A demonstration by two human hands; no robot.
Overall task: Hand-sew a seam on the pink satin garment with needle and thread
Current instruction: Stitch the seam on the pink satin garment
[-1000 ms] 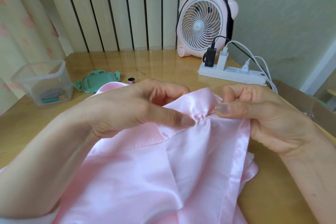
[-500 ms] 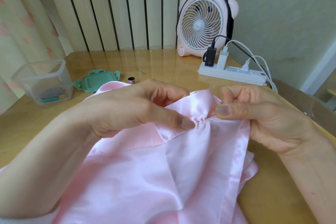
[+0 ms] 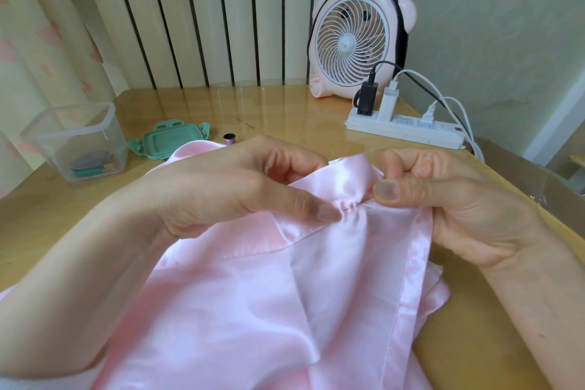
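Observation:
The pink satin garment [image 3: 253,304] lies bunched over the wooden table [image 3: 278,111] in front of me. My left hand [image 3: 234,190] pinches a fold of it, thumb pressed on a small gathered pucker [image 3: 349,206] at the seam. My right hand [image 3: 443,199] pinches the fabric just to the right of that pucker, thumb on top, fingers curled behind. Both thumbs are a few centimetres apart. No needle or thread is visible; they may be hidden between fingers and fabric.
A clear plastic box [image 3: 76,142] with sewing bits stands at the left, its green lid [image 3: 171,144] and a small thread spool [image 3: 229,138] beside it. A pink fan [image 3: 357,38] and a white power strip [image 3: 405,131] with cables sit at the back right.
The fabric between the thumbs has gathered slightly more and the fold has shifted a little. Both hands stay in nearly the same place.

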